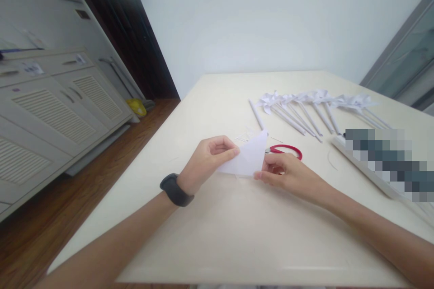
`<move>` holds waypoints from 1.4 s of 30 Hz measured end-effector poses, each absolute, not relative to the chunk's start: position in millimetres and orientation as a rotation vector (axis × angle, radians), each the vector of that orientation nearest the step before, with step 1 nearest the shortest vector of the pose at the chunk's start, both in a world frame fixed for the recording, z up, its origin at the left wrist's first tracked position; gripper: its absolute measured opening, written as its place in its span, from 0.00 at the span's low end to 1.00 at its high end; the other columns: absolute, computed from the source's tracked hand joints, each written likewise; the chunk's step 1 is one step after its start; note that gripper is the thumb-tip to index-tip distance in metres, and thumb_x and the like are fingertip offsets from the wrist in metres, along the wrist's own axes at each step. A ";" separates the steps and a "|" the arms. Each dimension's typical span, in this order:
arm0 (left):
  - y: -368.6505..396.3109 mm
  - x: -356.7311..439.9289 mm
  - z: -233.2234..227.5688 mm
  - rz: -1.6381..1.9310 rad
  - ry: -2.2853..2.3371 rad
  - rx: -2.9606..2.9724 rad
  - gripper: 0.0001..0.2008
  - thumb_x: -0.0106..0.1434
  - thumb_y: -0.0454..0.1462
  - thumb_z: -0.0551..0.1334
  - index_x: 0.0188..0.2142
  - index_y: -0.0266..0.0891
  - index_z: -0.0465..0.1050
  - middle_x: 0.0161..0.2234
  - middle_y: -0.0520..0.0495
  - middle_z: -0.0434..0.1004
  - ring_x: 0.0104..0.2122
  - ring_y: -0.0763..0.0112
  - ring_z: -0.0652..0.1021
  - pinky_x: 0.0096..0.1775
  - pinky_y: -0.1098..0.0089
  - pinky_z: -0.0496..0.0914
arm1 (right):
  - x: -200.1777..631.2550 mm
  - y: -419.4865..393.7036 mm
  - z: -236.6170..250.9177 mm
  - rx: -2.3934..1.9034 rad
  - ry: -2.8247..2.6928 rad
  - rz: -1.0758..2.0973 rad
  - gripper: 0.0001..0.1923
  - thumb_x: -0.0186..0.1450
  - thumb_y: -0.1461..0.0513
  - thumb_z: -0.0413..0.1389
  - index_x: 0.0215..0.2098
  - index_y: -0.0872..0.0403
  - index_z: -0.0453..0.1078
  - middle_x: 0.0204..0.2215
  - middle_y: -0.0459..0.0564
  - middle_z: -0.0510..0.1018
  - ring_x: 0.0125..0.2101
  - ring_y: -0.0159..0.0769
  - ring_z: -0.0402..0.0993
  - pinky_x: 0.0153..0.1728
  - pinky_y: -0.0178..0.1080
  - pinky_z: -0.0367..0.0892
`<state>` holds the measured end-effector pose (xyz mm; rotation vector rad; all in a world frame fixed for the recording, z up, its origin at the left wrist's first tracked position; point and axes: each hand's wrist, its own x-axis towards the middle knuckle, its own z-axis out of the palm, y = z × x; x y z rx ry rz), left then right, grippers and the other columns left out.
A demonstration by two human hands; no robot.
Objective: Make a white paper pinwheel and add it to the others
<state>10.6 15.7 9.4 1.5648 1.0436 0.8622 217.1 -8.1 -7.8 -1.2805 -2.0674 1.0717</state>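
A white sheet of paper folded into a triangle (250, 157) is held just above the cream table (210, 226). My left hand (206, 160), with a black band on its wrist, pinches the triangle's left edge. My right hand (288, 174) pinches its lower right corner. Red-handled scissors (287, 149) lie on the table just behind my right hand.
Several white paper pinwheels on sticks (315, 104) lie in a row at the far right of the table, with a single white stick (257, 115) left of them. A blurred patch covers something at the right edge. White cabinets (50, 108) stand across the wooden floor to the left.
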 end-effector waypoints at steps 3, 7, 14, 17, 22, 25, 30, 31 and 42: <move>15.8 9.9 10.2 0.821 1.056 1.603 0.08 0.56 0.39 0.61 0.27 0.36 0.68 0.26 0.53 0.71 0.26 0.76 0.71 0.28 0.76 0.62 | 222.4 -5.8 -2.5 -1.278 -2.130 1.089 0.11 0.60 0.54 0.54 0.26 0.54 0.66 0.25 0.46 0.72 0.27 0.32 0.67 0.26 0.35 0.61; 14.7 10.2 11.7 0.675 1.054 1.599 0.08 0.56 0.39 0.61 0.28 0.36 0.68 0.27 0.50 0.73 0.28 0.74 0.72 0.28 0.75 0.62 | 229.7 -2.1 6.3 -1.332 -2.000 0.903 0.13 0.59 0.54 0.56 0.38 0.52 0.66 0.37 0.48 0.72 0.34 0.35 0.69 0.34 0.37 0.65; 4.2 17.5 9.9 0.429 0.926 1.500 0.05 0.53 0.35 0.61 0.25 0.35 0.68 0.24 0.51 0.71 0.26 0.75 0.71 0.28 0.75 0.62 | 219.8 -16.2 8.7 -1.094 -2.211 0.914 0.07 0.59 0.61 0.56 0.37 0.50 0.68 0.40 0.47 0.69 0.40 0.34 0.67 0.40 0.36 0.64; -0.2 19.5 5.9 0.439 0.946 1.599 0.05 0.54 0.35 0.60 0.25 0.36 0.69 0.24 0.51 0.71 0.27 0.74 0.71 0.29 0.74 0.63 | 215.9 -20.9 7.0 -1.118 -2.265 0.856 0.05 0.59 0.64 0.55 0.35 0.50 0.69 0.37 0.46 0.70 0.37 0.33 0.67 0.37 0.36 0.64; -4.7 20.5 2.7 0.472 1.001 1.843 0.05 0.55 0.35 0.57 0.25 0.37 0.70 0.25 0.50 0.74 0.28 0.71 0.73 0.31 0.72 0.66 | 216.8 -19.2 7.2 -1.145 -2.283 0.779 0.03 0.59 0.65 0.54 0.31 0.51 0.69 0.35 0.46 0.69 0.32 0.31 0.66 0.32 0.34 0.62; -6.2 21.2 1.6 0.473 1.000 1.904 0.05 0.54 0.34 0.56 0.25 0.37 0.70 0.25 0.50 0.75 0.28 0.71 0.74 0.32 0.72 0.67 | 216.7 -19.5 6.3 -1.145 -2.302 0.772 0.05 0.59 0.67 0.53 0.31 0.51 0.69 0.35 0.45 0.70 0.32 0.31 0.66 0.31 0.34 0.61; -4.9 22.3 -5.3 0.441 0.983 1.899 0.05 0.54 0.34 0.56 0.26 0.37 0.70 0.26 0.50 0.75 0.28 0.71 0.74 0.32 0.72 0.67 | 213.0 -21.9 0.9 -1.186 -2.329 0.773 0.06 0.59 0.67 0.52 0.31 0.51 0.69 0.36 0.46 0.69 0.35 0.33 0.67 0.32 0.35 0.62; -4.1 22.3 -7.3 0.449 0.975 1.893 0.05 0.55 0.34 0.56 0.27 0.37 0.70 0.26 0.50 0.75 0.28 0.71 0.74 0.32 0.72 0.67 | 212.1 -22.0 -0.2 -1.201 -2.330 0.764 0.06 0.59 0.67 0.52 0.31 0.52 0.69 0.36 0.46 0.69 0.35 0.33 0.67 0.32 0.35 0.62; -2.5 25.1 -11.8 0.416 0.994 1.913 0.05 0.52 0.34 0.57 0.26 0.37 0.72 0.25 0.49 0.77 0.27 0.70 0.76 0.28 0.73 0.67 | 207.5 -23.9 -5.5 -1.397 -2.238 0.857 0.05 0.58 0.65 0.51 0.27 0.53 0.68 0.31 0.49 0.72 0.30 0.35 0.68 0.29 0.37 0.64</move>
